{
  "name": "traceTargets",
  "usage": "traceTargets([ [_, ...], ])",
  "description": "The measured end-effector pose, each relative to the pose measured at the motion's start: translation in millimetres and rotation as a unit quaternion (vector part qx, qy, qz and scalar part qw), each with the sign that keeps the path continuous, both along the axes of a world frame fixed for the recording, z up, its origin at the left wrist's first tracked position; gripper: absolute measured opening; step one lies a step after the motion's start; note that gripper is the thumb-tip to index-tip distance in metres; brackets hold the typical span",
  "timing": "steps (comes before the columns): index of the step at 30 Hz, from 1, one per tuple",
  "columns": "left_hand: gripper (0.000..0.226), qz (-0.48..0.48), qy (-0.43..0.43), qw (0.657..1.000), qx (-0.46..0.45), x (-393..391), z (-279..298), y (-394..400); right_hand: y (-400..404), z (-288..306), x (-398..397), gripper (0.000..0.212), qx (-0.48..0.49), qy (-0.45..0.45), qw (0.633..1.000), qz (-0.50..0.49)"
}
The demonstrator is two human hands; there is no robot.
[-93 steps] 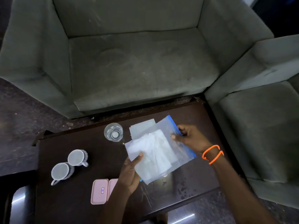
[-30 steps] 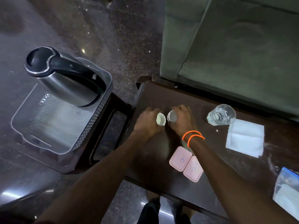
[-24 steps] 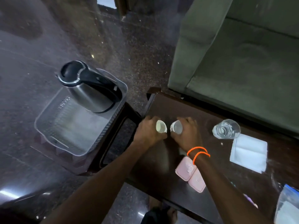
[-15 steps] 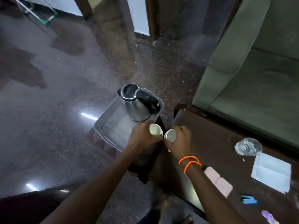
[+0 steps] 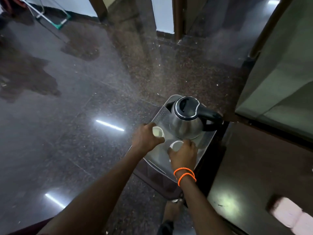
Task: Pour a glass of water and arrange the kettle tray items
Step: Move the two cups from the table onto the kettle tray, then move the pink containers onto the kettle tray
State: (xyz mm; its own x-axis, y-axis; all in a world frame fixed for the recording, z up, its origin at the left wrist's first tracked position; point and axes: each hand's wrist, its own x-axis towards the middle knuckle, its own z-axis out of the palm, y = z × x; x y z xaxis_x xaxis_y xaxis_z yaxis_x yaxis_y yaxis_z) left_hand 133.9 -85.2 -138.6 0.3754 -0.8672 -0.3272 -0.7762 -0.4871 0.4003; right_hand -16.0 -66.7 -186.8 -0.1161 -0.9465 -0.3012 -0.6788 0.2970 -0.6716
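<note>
A steel kettle (image 5: 186, 122) with a black lid and handle stands at the far end of a grey plastic tray (image 5: 205, 146). My left hand (image 5: 145, 138) grips a small white cup (image 5: 157, 131) just left of the kettle's base. My right hand (image 5: 183, 156), with orange bands at the wrist, grips a second white cup (image 5: 177, 145) over the tray in front of the kettle. Both cups are upright with their mouths up. Whether they touch the tray floor I cannot tell.
The tray rests on a low dark stand (image 5: 157, 182) beside a dark wooden table (image 5: 254, 167). Pink flat cases (image 5: 291, 216) lie at the table's near right. A green sofa (image 5: 284, 68) stands behind the table. Polished dark floor spreads to the left.
Both hands carried the two cups from the table leftwards to the tray beside the kettle. My view swung left, so the glass and napkins left the frame.
</note>
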Motion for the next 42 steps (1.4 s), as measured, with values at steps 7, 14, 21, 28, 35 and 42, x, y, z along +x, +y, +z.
traceTargets([
  [7,0.060,-0.082,-0.017,0.996,-0.027,3,-41,-31,-6,-25,-11,0.059,-0.035,0.136,0.989,-0.043],
  [14,0.062,-0.108,-0.096,0.988,-0.052,3,-54,-45,-19,-33,-17,0.048,-0.067,0.276,0.959,0.009],
  [21,0.065,-0.130,-0.154,0.975,-0.096,-6,-59,-31,-13,-39,-29,0.061,-0.124,0.239,0.963,0.034],
  [28,0.059,-0.033,-0.098,0.983,-0.149,-51,-42,20,4,-29,-87,0.072,-0.172,0.176,0.969,0.019],
  [35,0.045,-0.071,-0.021,0.978,-0.196,-173,-39,67,38,-9,-212,0.065,-0.111,0.214,0.970,0.012],
  [42,0.038,-0.266,0.075,0.955,-0.105,-335,-39,83,99,-3,-357,0.047,-0.003,0.264,0.964,-0.031],
])
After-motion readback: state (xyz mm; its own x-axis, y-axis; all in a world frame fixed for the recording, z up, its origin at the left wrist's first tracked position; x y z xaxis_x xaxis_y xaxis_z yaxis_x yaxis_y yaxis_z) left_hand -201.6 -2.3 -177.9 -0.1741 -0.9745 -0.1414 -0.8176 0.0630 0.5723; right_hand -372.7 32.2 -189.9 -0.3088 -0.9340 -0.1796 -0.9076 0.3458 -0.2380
